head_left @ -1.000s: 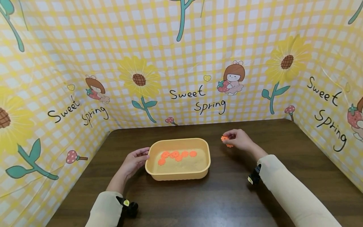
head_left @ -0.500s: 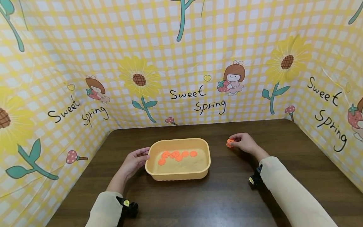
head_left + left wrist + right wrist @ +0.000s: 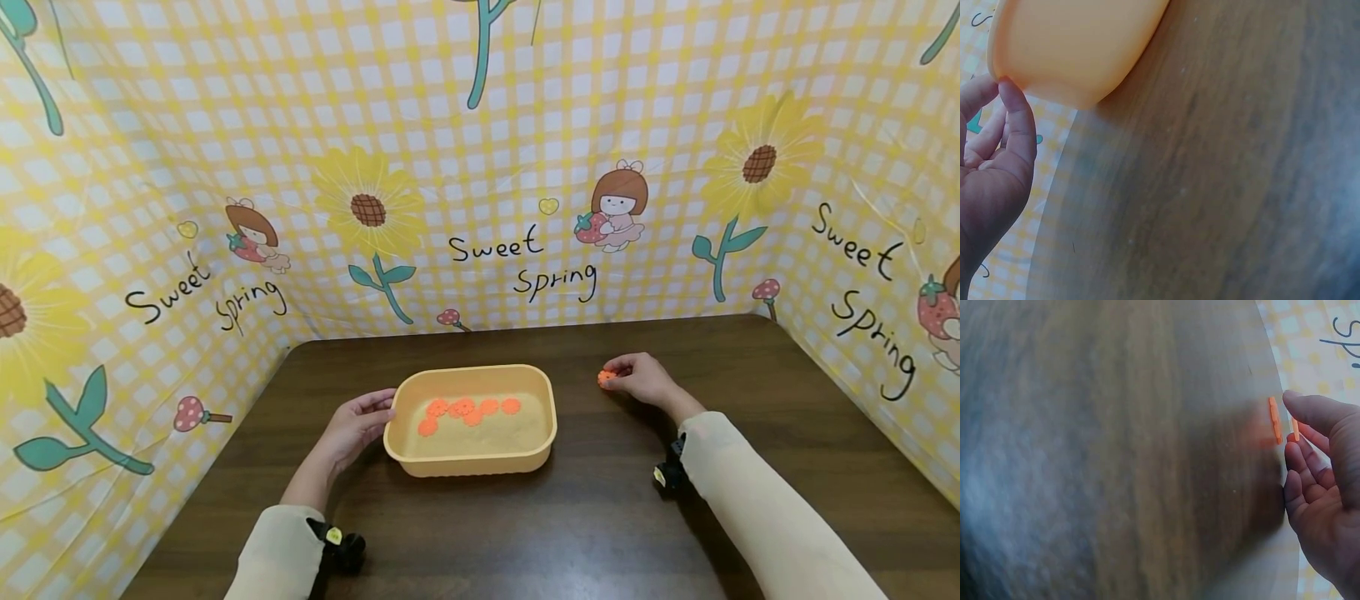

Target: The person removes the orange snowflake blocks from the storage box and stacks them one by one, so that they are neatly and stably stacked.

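A yellow plastic basin (image 3: 480, 465) stands on the dark wooden table, several thin orange flower-shaped discs (image 3: 512, 407) lying on its floor. My left hand (image 3: 360, 427) pinches its left rim; in the left wrist view, thumb and index fingertips (image 3: 1007, 84) meet at the basin's edge. To the right of the basin, my right hand (image 3: 641, 379) is low over the table, pinching an orange flower-shaped disc (image 3: 1295, 430) between thumb and fingers. A second orange disc (image 3: 1274, 420) shows edge-on just past the fingertips in the right wrist view.
The brown wooden table (image 3: 480, 542) runs under everything. Yellow checked cloth (image 3: 487, 167) with printed flowers and lettering hangs behind and along both sides, close to the table's edges. Small black wrist cameras (image 3: 671, 471) sit below the sleeves.
My right hand has shifted right and slightly toward me from a second ago, bringing its disc over the other one. It barely moves in the last half second. The left hand and basin stay still.
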A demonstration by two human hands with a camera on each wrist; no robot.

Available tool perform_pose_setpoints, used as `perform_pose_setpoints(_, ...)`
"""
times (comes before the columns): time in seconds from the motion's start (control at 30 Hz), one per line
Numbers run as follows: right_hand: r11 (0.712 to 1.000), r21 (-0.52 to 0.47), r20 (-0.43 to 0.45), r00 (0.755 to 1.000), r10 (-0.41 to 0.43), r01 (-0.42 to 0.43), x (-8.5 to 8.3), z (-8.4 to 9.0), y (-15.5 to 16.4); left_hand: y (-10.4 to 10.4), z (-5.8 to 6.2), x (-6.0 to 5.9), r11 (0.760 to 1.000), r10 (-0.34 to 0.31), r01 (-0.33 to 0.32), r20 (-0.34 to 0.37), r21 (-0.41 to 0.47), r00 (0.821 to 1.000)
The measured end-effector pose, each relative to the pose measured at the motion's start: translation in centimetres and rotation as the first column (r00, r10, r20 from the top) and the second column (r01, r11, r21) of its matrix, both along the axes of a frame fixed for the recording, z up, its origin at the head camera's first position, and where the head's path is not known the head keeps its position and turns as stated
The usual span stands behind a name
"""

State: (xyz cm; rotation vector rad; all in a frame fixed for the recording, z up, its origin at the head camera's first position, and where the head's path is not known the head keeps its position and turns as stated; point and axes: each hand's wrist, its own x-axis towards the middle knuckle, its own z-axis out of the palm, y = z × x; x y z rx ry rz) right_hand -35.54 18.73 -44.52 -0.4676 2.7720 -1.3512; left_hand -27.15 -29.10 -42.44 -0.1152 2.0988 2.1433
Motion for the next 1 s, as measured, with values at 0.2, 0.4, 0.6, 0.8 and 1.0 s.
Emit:
perform_pose_setpoints(0.2,1.000,0.013,0.017,1.000,-0.007,0.006,0.13,-0.04,-0.29,0.00,-0.01,0.03,1.000,0.001,-0.001,-0.004,-0.005,1.000)
perform_pose_setpoints(0.4,1.000,0.026,0.029,1.000,-0.011,0.010,0.15,0.07,-0.36,0.02,-0.04,0.03,1.000,0.001,-0.001,-0.008,-0.002,1.000)
perform_pose_setpoints(0.6,0.998,0.055,0.009,1.000,-0.026,0.025,-0.10,-0.23,-0.29,-0.03,-0.12,-0.03,1.000,0.002,-0.003,-0.009,-0.007,1.000)
perform_pose_setpoints(0.8,0.997,0.072,0.003,0.999,-0.042,0.042,-0.24,-0.32,-0.42,-0.01,-0.22,-0.09,1.000,0.009,-0.009,-0.008,0.004,1.000)
perform_pose_setpoints(1.0,0.996,0.081,0.010,0.999,-0.050,0.049,-0.06,-0.04,-0.67,0.04,-0.25,-0.11,1.000,0.013,-0.013,-0.008,0.001,1.000)
